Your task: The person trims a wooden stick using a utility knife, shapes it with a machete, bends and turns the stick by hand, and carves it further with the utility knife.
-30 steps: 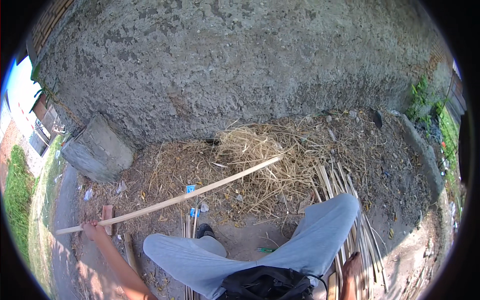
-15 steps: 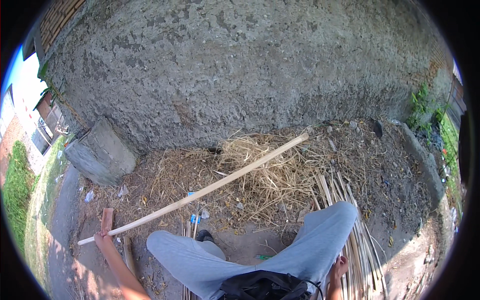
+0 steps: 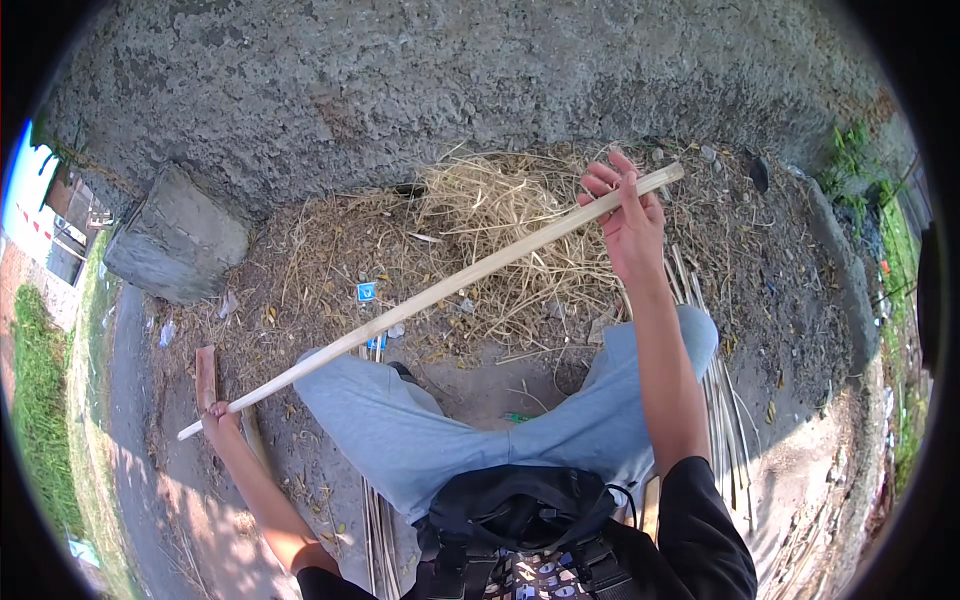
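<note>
Across the space before my knees, a long pale bamboo-like strip (image 3: 470,272) slants from near left to far right, passing in front of my left knee and the straw-coloured heap of shavings (image 3: 490,195). My left hand (image 3: 219,414) is closed around it close to its near left end, just beside a flat reddish-brown piece (image 3: 206,374) on the ground. Near the far right end, my right hand (image 3: 632,225) has its fingers loosely spread; the strip crosses that hand, with what looks like the thumb over it and the other fingers reaching past its far edge. How firmly it presses, I cannot tell.

Beyond my right leg lies a bundle of slender strips (image 3: 740,455), and more thin strips (image 3: 378,530) lie beside my left leg. A small blue packet (image 3: 367,291) lies beyond my left knee. A rough grey wall (image 3: 450,85) rises at the far side, with a concrete block (image 3: 185,235) at its foot on the left.
</note>
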The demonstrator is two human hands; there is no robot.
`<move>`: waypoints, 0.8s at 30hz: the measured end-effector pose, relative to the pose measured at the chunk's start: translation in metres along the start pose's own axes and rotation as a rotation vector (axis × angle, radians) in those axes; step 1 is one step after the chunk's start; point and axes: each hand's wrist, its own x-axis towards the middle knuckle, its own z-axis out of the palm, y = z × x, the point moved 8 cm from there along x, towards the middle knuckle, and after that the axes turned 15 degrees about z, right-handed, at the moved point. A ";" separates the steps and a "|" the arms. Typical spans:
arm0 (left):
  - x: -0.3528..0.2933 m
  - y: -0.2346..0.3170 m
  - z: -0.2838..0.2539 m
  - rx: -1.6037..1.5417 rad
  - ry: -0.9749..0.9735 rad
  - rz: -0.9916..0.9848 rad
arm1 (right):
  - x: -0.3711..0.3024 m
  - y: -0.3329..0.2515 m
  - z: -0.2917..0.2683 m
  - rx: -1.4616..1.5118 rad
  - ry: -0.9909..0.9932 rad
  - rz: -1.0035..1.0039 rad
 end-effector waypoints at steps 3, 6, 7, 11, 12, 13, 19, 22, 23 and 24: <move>-0.009 -0.010 -0.004 0.059 0.002 -0.027 | 0.004 0.038 -0.035 -0.143 0.058 0.173; -0.018 -0.013 -0.005 0.117 -0.008 -0.043 | 0.003 0.061 -0.050 -0.234 0.169 0.315; -0.025 -0.011 -0.005 0.141 -0.020 -0.051 | 0.001 0.070 -0.058 -0.255 0.212 0.395; -0.063 0.004 0.028 0.299 -0.116 -0.048 | -0.001 0.065 -0.073 -0.141 0.318 0.331; -0.082 0.011 0.041 0.377 -0.147 -0.023 | -0.004 0.063 -0.080 -0.106 0.366 0.311; -0.111 0.024 0.057 0.494 -0.189 0.053 | -0.004 0.061 -0.087 -0.108 0.376 0.316; -0.428 0.124 0.165 0.439 -1.504 0.617 | -0.003 0.059 -0.094 -0.209 0.412 0.298; -0.563 0.121 0.145 0.433 -2.187 0.454 | -0.003 0.066 -0.084 -0.298 0.412 0.218; -0.581 0.115 0.133 0.390 -2.302 0.443 | -0.004 0.065 -0.087 -0.305 0.416 0.210; -0.580 0.113 0.126 0.384 -2.304 0.447 | -0.006 0.065 -0.090 -0.289 0.443 0.215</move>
